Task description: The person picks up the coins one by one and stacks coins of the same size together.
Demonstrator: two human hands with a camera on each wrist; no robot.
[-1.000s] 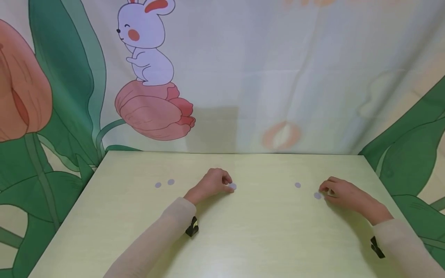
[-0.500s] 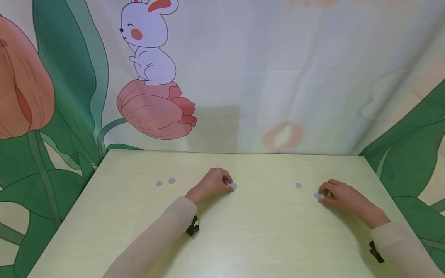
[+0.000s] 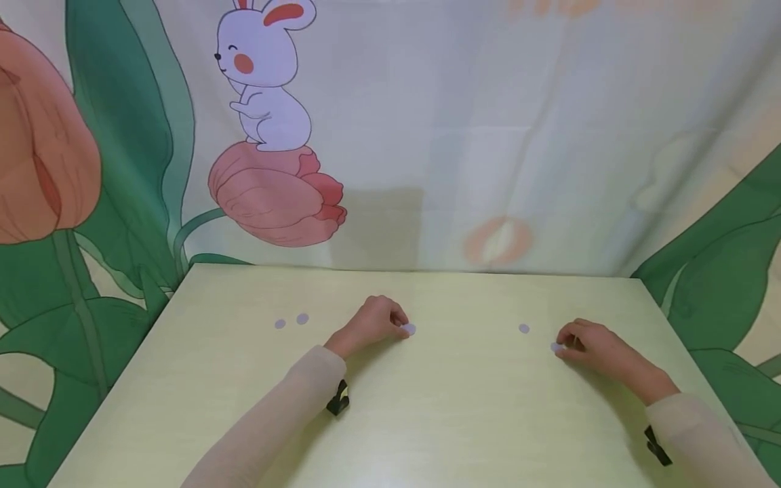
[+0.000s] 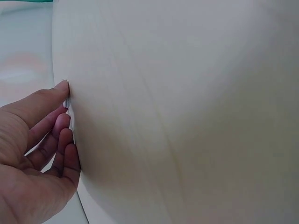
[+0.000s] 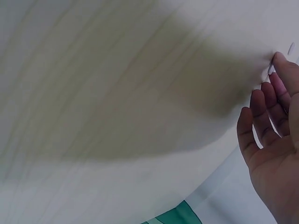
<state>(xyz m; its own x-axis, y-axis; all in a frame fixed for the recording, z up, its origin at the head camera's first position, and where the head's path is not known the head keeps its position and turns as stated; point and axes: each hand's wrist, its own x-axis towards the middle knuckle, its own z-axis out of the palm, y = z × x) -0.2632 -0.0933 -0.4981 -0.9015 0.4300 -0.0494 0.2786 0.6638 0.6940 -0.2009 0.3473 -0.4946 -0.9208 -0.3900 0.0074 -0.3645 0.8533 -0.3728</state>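
Note:
My left hand (image 3: pixel 373 321) pinches a pale grey, coin-like disc (image 3: pixel 411 329) between thumb and forefinger, close over the table. From the left wrist, the disc (image 4: pixel 66 100) shows edge-on under the thumb, with thin lines like a small stack. On the right, the thumb and forefinger of my right hand (image 3: pixel 594 347) pinch another disc (image 3: pixel 556 347) lying at the table top; its thin edge (image 5: pixel 271 69) shows between the fingertips in the right wrist view. To the left of that hand lies a separate disc (image 3: pixel 524 329).
Two more grey discs, one farther left (image 3: pixel 280 324) and one beside it (image 3: pixel 302 318), lie at the back left of the pale wooden table (image 3: pixel 464 420). Behind the table's far edge hangs a curtain (image 3: pixel 390 135) printed with a rabbit and tulips.
My right hand has moved slightly left, bringing thumb and forefinger onto the disc beside it. The left hand keeps its pinch and place.

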